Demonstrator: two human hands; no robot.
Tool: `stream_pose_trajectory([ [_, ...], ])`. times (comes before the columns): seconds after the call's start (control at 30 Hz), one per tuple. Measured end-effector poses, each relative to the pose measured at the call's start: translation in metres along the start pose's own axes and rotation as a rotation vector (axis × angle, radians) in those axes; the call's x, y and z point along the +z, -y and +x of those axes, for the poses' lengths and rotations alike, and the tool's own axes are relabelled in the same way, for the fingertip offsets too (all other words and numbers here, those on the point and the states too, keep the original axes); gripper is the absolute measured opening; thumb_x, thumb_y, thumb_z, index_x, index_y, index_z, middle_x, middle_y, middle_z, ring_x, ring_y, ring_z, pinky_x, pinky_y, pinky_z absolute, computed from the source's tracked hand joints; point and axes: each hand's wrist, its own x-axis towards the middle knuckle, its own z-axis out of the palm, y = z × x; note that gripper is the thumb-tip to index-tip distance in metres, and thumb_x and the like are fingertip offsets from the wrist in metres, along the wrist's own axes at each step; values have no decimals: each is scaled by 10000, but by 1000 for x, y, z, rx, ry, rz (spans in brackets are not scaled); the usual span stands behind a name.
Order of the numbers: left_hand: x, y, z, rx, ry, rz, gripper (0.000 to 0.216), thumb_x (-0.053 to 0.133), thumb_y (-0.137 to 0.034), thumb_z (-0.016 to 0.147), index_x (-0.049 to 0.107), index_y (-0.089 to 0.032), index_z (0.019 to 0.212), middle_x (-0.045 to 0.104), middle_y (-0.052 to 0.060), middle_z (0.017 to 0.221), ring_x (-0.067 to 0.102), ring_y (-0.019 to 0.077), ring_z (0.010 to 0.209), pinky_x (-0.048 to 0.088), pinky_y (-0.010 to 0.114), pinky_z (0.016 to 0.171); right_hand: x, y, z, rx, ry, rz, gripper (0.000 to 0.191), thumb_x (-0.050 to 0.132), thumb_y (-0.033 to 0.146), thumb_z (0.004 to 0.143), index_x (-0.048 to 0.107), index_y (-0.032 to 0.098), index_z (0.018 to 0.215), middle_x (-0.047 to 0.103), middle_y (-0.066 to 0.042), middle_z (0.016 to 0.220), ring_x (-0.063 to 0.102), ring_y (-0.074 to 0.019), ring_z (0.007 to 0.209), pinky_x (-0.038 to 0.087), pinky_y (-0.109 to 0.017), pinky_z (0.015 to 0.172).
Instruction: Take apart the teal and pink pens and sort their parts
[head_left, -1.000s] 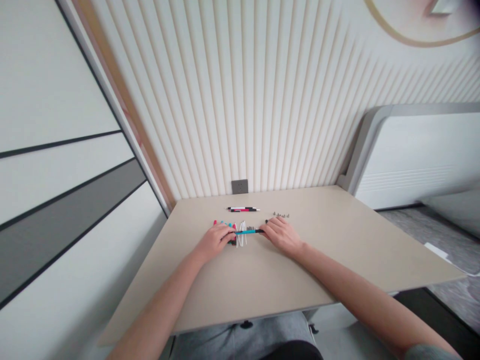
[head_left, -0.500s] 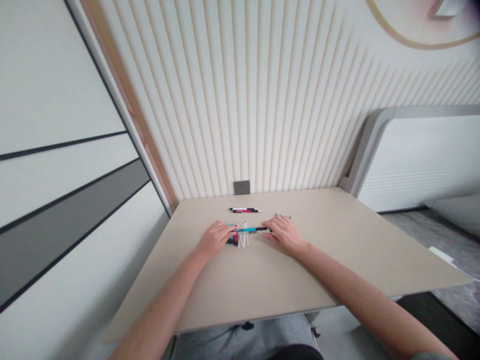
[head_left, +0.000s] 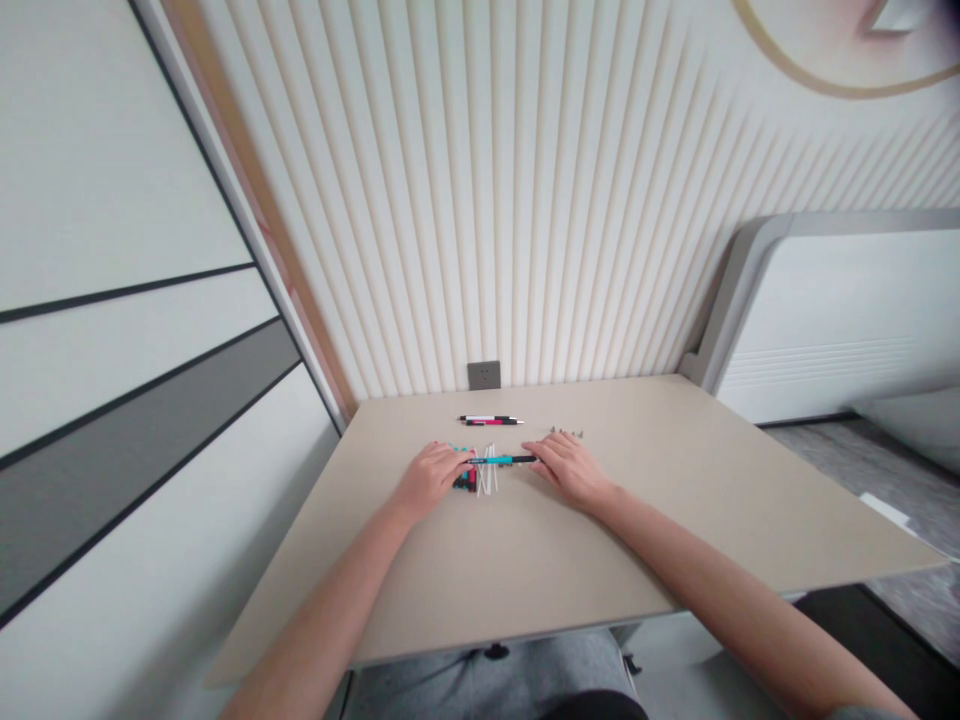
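Pen (head_left: 501, 460), slim, teal, pinched between left hand (head_left: 431, 478) and right hand (head_left: 571, 468).

Teal-and-black pen (head_left: 501, 460), white tubes (head_left: 486, 474), red, black and white far pens (head_left: 489, 420), beige table (head_left: 562, 565), cream ribbed wall (head_left: 525, 200), grey socket (head_left: 484, 375)

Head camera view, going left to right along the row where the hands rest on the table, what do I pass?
In order: left hand → white sticks → right hand. The teal pen spans the gap across the sticks, so it is left out.
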Motion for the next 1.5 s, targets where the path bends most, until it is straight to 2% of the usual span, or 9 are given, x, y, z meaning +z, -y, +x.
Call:
stream_pose_trajectory([
  [0.17, -1, -1, 0, 13, 20, 5, 285, 413, -356, 991, 636, -200, 1076, 702, 55, 915, 618, 166, 815, 442, 327, 817, 1, -1, 0, 6, 13, -8, 224, 436, 316, 986, 612, 180, 962, 652, -90, 879, 563, -213, 853, 420, -349, 777],
  [0.33, -1, 0, 0, 5, 9, 15, 295, 399, -350, 996, 639, -209, 1092, 701, 54, 904, 615, 164, 811, 446, 338, 848, 1, -2, -1, 1, 6, 12, 253, 473, 365, 968, 580, 185, 1111, 658, -104, 973, 569, -226, 919, 419, -360, 810],
  [0.5, 0, 2, -1, 9, 22, 16, 293, 402, -349, 994, 638, -209, 1096, 704, 58, 915, 619, 167, 819, 448, 340, 843, 1, -1, -1, -14, 10, 35, 234, 405, 320, 997, 600, 191, 981, 649, -84, 872, 568, -208, 854, 420, -347, 782],
  [0.63, 0, 2, -1, 4, 14, 15, 294, 399, -351, 996, 639, -209, 1088, 708, 54, 914, 621, 166, 814, 442, 340, 844, -1, 1, 0, 0, -3, 69, 246, 465, 372, 972, 563, 188, 1102, 651, -102, 962, 567, -221, 896, 430, -360, 796],
  [0.73, 0, 2, 0, 8, 12, 15, 285, 404, -344, 996, 640, -208, 1079, 709, 55, 934, 623, 167, 824, 443, 334, 828, -1, 1, 0, -23, 45, 65, 228, 436, 351, 984, 586, 194, 1056, 650, -89, 921, 566, -215, 881, 423, -359, 800],
  [0.83, 0, 2, 0, 19, 19, 9, 283, 408, -342, 994, 638, -200, 1080, 708, 58, 949, 626, 167, 832, 446, 330, 817, 2, -1, -1, 7, 34, 74, 199, 426, 312, 988, 582, 189, 986, 639, -81, 878, 564, -204, 843, 427, -344, 778],
  [1.0, 0, 1, 0, 9, 25, 13, 285, 403, -343, 996, 638, -204, 1079, 711, 59, 952, 629, 168, 841, 445, 328, 811, 2, 0, -1, 11, 36, 117, 234, 459, 350, 976, 561, 197, 1120, 651, -92, 961, 576, -209, 898, 438, -350, 810],
  [1.1, -1, 0, 0, 7, 29, 17, 283, 402, -343, 997, 637, -210, 1084, 710, 58, 954, 631, 168, 847, 444, 329, 822, 1, 1, -1, -1, 58, 110, 225, 410, 302, 995, 592, 206, 1084, 660, -77, 916, 579, -195, 856, 437, -339, 796],
  [1.5, -3, 5, -1, -51, -11, 64, 269, 421, -323, 992, 627, -170, 1071, 686, 56, 858, 601, 180, 802, 439, 325, 764, -4, -6, -3, 148, -11, 158, 149, 469, 284, 962, 579, 202, 1021, 652, -69, 892, 581, -193, 828, 435, -325, 772],
])
